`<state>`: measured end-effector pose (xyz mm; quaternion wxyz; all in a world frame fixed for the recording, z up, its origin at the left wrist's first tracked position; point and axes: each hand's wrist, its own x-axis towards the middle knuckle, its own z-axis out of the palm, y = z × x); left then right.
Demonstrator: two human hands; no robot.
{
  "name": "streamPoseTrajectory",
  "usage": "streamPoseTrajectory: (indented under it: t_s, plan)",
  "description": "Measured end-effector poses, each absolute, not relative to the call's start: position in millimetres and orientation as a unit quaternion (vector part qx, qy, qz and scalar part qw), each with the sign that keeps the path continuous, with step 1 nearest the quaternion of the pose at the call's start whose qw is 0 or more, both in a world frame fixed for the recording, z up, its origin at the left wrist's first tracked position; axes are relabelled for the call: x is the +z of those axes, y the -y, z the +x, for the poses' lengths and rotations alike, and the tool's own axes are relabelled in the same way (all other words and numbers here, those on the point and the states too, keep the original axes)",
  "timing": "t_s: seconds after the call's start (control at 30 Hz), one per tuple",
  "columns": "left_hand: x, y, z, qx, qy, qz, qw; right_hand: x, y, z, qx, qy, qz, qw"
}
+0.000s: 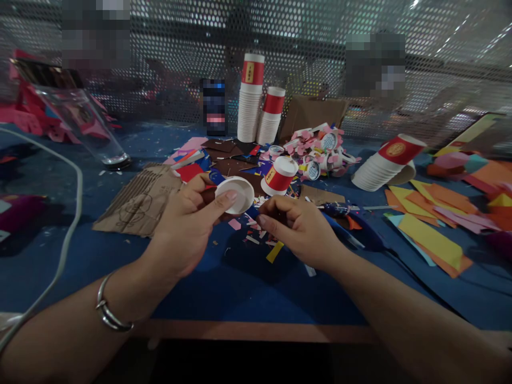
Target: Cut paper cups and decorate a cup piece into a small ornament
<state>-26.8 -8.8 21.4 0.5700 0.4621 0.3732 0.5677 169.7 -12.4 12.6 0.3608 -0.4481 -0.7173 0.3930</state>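
Note:
My left hand (186, 218) grips a shallow round white paper cup bottom (243, 198), its thumb pressed inside and the open side tilted towards me. Blue paper (216, 177) shows by the left fingertips behind it. My right hand (298, 226) is closed in a pinch just right of the cup bottom; a bit of blue and white shows at its fingertips, too small to name. Behind the hands, a red and white paper cup (276, 178) stands upside down among paper scraps (252, 237).
Stacked paper cups (250, 112) stand at the back; another stack (374, 170) lies tilted at right. Pink paper pieces (308, 141), flattened cardboard (140, 205), a leaning clear glass (90, 125), a blue glue gun (366, 232), coloured paper (432, 240) and a white cable (74, 224) surround the hands.

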Motion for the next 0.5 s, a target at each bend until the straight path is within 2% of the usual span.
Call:
streamPoseTrajectory:
  t_s: [0.17, 0.3, 0.5]
  plan:
    - [16.7, 8.6, -27.7, 0.541, -0.346, 0.490, 0.589, 10.8, 11.8, 169.1, 0.413, 0.715, -0.439, 0.354]
    - [21.1, 5.1, -29.9, 0.550, -0.365, 0.468, 0.587, 15.4, 12.8, 169.8, 0.360, 0.727, -0.456, 0.366]
    - [35.2, -9.3, -41.4, 0.570, -0.402, 0.391, 0.601, 20.5, 9.8, 177.4, 0.299, 0.696, -0.475, 0.449]
